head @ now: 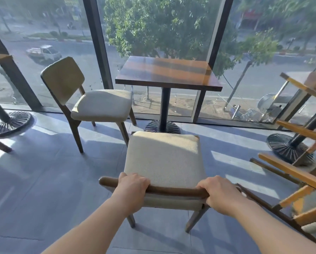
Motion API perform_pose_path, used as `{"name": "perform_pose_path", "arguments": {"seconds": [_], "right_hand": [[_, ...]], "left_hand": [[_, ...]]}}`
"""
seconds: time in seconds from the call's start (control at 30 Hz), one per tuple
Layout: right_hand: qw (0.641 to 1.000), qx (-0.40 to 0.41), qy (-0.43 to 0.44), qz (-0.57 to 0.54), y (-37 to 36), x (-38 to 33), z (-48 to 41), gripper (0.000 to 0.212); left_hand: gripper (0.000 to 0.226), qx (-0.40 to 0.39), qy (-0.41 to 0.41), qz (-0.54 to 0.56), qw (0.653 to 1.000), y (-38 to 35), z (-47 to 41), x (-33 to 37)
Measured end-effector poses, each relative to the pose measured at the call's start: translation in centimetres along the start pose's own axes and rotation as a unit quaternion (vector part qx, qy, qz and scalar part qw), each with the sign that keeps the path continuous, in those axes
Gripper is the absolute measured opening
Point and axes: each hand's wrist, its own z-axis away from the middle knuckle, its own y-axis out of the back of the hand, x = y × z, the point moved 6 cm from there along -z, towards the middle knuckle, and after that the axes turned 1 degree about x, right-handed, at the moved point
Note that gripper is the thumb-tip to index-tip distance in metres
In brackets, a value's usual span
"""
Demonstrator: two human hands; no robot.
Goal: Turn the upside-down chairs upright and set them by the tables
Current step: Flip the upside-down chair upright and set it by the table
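An upright chair with a beige seat (163,158) stands on the floor in front of me, facing a square wooden table (169,72) by the window. My left hand (132,184) and my right hand (219,192) both grip the dark wooden top rail of its backrest. A second upright chair (100,105) stands at the table's left side. On the right, upside-down chairs (303,191) with pale wooden legs lie tilted against another table.
A glass wall runs behind the tables. Black pedestal bases stand at the left (9,121) and at the right (289,147). Grey tiled floor (43,180) stretches to my left.
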Motion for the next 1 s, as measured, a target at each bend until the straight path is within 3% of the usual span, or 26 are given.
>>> {"name": "perform_pose_path", "arguments": {"seconds": [0.23,0.43,1.0], "right_hand": [[1.000,-0.008,-0.014,-0.002,2.3,1.2,-6.3,0.026],[1.000,-0.013,-0.006,-0.025,6.0,3.6,-14.5,0.036],[0.999,-0.030,0.040,-0.003,9.6,6.1,-26.0,0.009]], "left_hand": [[0.027,-0.015,0.009,0.005,1.000,1.3,-6.7,-1.9],[0.025,0.010,0.023,0.018,1.000,3.0,-14.9,-3.1],[0.025,0.027,0.032,0.011,0.999,4.2,-25.6,-6.6]]}}
